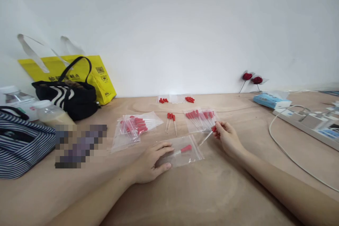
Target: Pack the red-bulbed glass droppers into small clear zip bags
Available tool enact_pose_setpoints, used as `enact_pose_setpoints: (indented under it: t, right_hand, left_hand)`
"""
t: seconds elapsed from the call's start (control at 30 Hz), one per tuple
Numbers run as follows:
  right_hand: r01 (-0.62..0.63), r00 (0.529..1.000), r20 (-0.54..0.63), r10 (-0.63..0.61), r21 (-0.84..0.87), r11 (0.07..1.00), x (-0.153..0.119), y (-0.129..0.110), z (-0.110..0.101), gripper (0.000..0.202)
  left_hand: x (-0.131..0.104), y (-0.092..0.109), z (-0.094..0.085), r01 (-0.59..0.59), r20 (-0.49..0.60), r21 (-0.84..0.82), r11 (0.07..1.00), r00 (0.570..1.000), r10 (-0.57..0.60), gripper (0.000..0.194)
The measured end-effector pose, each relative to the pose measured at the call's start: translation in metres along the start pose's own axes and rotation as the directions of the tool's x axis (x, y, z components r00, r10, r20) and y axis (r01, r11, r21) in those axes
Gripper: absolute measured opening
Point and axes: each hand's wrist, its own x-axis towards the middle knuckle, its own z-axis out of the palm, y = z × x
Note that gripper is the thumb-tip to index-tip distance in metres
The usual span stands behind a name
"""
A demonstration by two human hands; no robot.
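My left hand (152, 162) lies with fingers apart on the left end of a clear zip bag (182, 161). Inside that bag is one dropper with a red bulb (186, 148); my fingers partly cover its glass end. Pinched in my right hand (225, 136) is another glass dropper (207, 137), held by its red bulb, its tip slanting down-left near the bag's right end. Behind the bag lie three loose droppers (173, 117). A bag of several droppers (196, 114) is near my right hand, and filled bags (139, 125) overlap on the left.
Red bulbs (190, 99) lie on clear plastic by the wall. On the left stand a yellow bag (103, 81), a black bag (79, 102), bottles (51, 113) and a striped bag (26, 144). A tissue pack (271, 100), power strip (304, 127) and white cable (280, 155) are on the right.
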Motion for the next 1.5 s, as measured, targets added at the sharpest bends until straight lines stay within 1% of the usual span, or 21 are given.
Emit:
enact_pose_setpoints:
  t: [0.1,0.23,0.33,0.4,0.43,0.47,0.53,0.73,0.77,0.83,0.9,0.93,0.97,1.0,1.03,1.07,1.13,1.2,1.3,1.4,1.5]
  right_hand:
    - [-0.098,0.994,0.056,0.093,0.088,0.991,-0.015,0.002,0.008,0.042]
    - [-0.211,0.959,0.217,0.182,0.122,0.97,-0.031,-0.001,0.014,0.042]
    - [-0.198,0.891,0.417,0.178,0.006,0.98,-0.037,-0.002,0.013,0.035]
    - [-0.13,0.83,0.532,0.168,-0.109,0.986,-0.037,-0.001,0.011,0.029]
    - [-0.094,0.809,0.564,0.166,-0.155,0.983,-0.036,0.0,0.01,0.027]
    - [-0.064,0.795,0.583,0.164,-0.189,0.98,-0.036,0.002,0.01,0.026]
    - [-0.029,0.787,0.595,0.163,-0.229,0.973,-0.036,0.005,0.01,0.024]
    - [-0.018,0.801,0.579,0.156,-0.237,0.971,-0.038,0.009,0.018,0.02]
    - [-0.028,0.798,0.58,0.166,-0.24,0.97,-0.037,0.008,0.019,0.02]
    - [-0.069,0.772,0.594,0.228,-0.277,0.958,-0.029,0.003,0.02,0.021]
    - [-0.069,0.752,0.592,0.289,-0.366,0.928,-0.016,-0.005,0.022,0.019]
    - [-0.028,0.765,0.575,0.292,-0.422,0.906,-0.007,-0.01,0.025,0.016]
    - [0.04,0.795,0.548,0.261,-0.477,0.878,0.002,-0.014,0.03,0.014]
    - [0.129,0.834,0.52,0.186,-0.511,0.85,0.011,-0.018,0.037,0.011]
    - [0.208,0.861,0.495,0.116,-0.551,0.809,0.02,-0.02,0.046,0.008]
    - [0.252,0.878,0.471,0.084,-0.605,0.756,0.028,-0.021,0.058,0.005]
    - [0.254,0.89,0.447,0.086,-0.644,0.722,0.043,-0.017,0.083,0.002]
    - [0.262,0.903,0.425,0.071,-0.674,0.691,0.054,-0.009,0.109,0.007]
    - [0.271,0.916,0.396,0.055,-0.715,0.645,0.062,0.005,0.137,0.007]
    - [0.272,0.917,0.395,0.059,-0.726,0.631,0.064,0.013,0.149,0.006]
    - [0.248,0.923,0.38,0.059,-0.706,0.664,0.063,0.013,0.148,0.01]
  left_hand:
    - [0.0,0.001,0.0,0.004,0.004,0.006,1.0,1.0,-0.004,0.042]
    - [0.001,0.002,0.0,0.004,0.0,0.013,1.0,1.0,-0.004,0.043]
    - [0.001,0.002,0.001,0.004,-0.006,0.011,1.0,1.0,-0.004,0.043]
    - [0.001,0.002,0.001,0.009,-0.009,0.01,1.0,1.0,-0.009,0.044]
    - [0.001,0.003,0.001,0.012,-0.009,0.009,1.0,1.0,-0.012,0.044]
    - [0.002,0.003,0.001,0.013,-0.008,0.008,1.0,1.0,-0.013,0.044]
    - [0.002,0.004,0.0,0.011,-0.008,0.006,1.0,1.0,-0.011,0.044]
    - [0.003,0.001,0.001,-0.012,-0.022,0.017,1.0,1.0,0.012,0.044]
    - [0.003,0.001,0.001,-0.016,-0.023,0.021,1.0,1.0,0.016,0.044]
    - [0.003,0.0,0.001,-0.018,-0.024,0.026,0.999,1.0,0.019,0.044]
    - [0.003,0.001,0.001,-0.018,-0.022,0.025,1.0,1.0,0.018,0.043]
    - [0.003,0.001,0.001,-0.016,-0.019,0.022,1.0,1.0,0.017,0.043]
    - [0.003,0.002,0.0,-0.013,-0.016,0.019,1.0,1.0,0.013,0.043]
    - [0.003,0.002,0.0,-0.008,-0.014,0.016,1.0,1.0,0.009,0.044]
    - [0.003,0.002,-0.001,-0.007,-0.014,0.012,1.0,1.0,0.007,0.044]
    - [0.003,0.002,-0.001,-0.007,-0.014,0.006,1.0,1.0,0.007,0.044]
    - [0.003,0.001,-0.001,-0.015,-0.017,-0.008,1.0,1.0,0.015,0.043]
    - [0.003,0.001,0.0,-0.028,-0.022,-0.017,0.999,0.999,0.027,0.042]
    - [0.002,0.001,0.0,-0.033,-0.033,-0.015,0.999,0.999,0.032,0.042]
    - [0.002,0.001,0.001,-0.035,-0.042,-0.017,0.999,0.999,0.034,0.041]
    - [0.003,0.001,0.001,-0.036,-0.036,-0.023,0.999,0.999,0.035,0.041]
